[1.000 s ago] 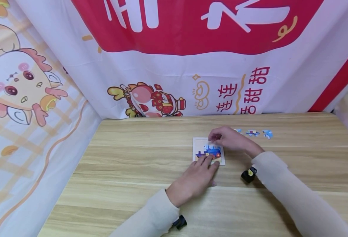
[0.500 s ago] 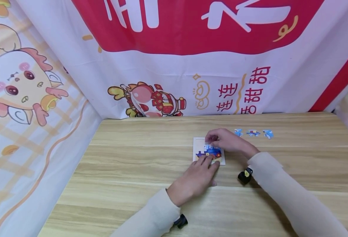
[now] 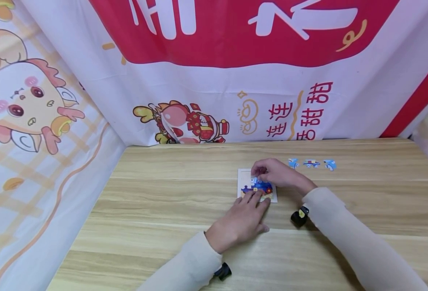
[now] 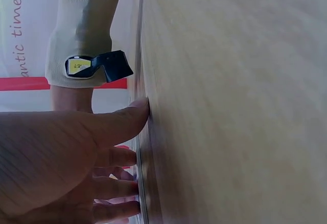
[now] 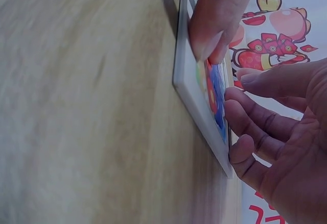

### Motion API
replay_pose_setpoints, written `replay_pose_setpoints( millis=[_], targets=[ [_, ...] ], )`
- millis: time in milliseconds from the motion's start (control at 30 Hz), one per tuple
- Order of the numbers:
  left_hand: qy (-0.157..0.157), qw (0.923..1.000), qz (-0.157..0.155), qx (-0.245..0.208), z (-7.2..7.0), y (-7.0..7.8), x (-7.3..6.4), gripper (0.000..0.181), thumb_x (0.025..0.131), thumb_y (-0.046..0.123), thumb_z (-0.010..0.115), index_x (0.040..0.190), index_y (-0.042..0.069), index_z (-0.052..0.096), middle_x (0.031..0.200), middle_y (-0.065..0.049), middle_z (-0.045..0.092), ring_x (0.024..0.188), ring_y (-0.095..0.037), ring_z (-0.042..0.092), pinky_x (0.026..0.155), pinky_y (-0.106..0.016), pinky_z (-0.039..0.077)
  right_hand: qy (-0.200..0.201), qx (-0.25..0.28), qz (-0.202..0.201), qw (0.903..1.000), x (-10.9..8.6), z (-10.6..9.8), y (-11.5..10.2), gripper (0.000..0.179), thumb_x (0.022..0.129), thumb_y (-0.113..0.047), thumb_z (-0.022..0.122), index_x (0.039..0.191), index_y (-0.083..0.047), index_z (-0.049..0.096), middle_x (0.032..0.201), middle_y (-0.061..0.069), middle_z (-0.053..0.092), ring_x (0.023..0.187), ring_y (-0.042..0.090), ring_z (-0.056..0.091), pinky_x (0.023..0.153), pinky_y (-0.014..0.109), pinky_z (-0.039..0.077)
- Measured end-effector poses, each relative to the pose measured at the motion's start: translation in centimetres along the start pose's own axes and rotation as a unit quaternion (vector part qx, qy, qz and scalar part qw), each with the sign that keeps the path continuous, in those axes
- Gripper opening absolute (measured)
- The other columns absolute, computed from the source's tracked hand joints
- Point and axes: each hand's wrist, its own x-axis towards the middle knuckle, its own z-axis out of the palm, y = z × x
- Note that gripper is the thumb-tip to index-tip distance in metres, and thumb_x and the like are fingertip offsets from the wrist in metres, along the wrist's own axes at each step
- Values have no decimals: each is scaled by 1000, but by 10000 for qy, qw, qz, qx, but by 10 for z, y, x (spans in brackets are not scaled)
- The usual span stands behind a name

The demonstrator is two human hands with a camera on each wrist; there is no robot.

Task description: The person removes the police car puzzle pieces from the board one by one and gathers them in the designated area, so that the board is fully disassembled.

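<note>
A small white-framed jigsaw puzzle (image 3: 244, 176) lies on the wooden table, with a partly assembled blue vehicle picture (image 3: 262, 186) in its lower part. My left hand (image 3: 241, 220) rests over the near edge, its extended fingertips pressing on the picture. In the right wrist view, fingertips (image 5: 204, 45) of that hand touch the puzzle's face. Over the upper right of the puzzle, my right hand (image 3: 281, 173) pinches a light blue puzzle piece (image 3: 254, 180) at the top of the picture. Its thumb and fingers are bent close together, hiding much of the piece.
Three loose puzzle pieces lie in a row at the back right: a blue one (image 3: 293, 163), a multicoloured one (image 3: 311, 163) and another blue one (image 3: 329, 164). A printed cloth (image 3: 185, 81) hangs behind the table (image 3: 155, 210). Both wrists carry small black cameras.
My right hand has shifted slightly left over the puzzle, uncovering the leftmost loose piece. My left hand stays on the puzzle, with its thumb spread slightly outward.
</note>
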Motion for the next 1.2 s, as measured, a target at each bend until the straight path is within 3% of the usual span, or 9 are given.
replay_pose_setpoints(
  millis=[533,900,1200],
  targets=[
    [40,10000,3,9,-1,-1,1,73,102,51,63,163,18,39,172,-11,31,157,-27,31,123,-50,38,-20,21,208,9998,2,2,-3,21,96,6,62,108,-5,74,106,9,74,103,23,67,99,47,54],
    [-131,9997,-66,-175,-7,-2,9,84,96,54,69,165,22,35,174,-7,26,158,-29,29,121,-57,38,-67,4,350,9994,3,3,-3,20,97,5,62,109,-6,74,107,8,73,100,22,65,96,44,54],
    [-124,9997,-119,-180,-7,0,12,84,93,53,72,164,23,37,173,-6,29,157,-30,30,119,-58,40,-77,-6,228,9997,2,2,-4,20,96,4,62,109,-5,74,107,10,73,100,22,65,95,43,54]
  ],
)
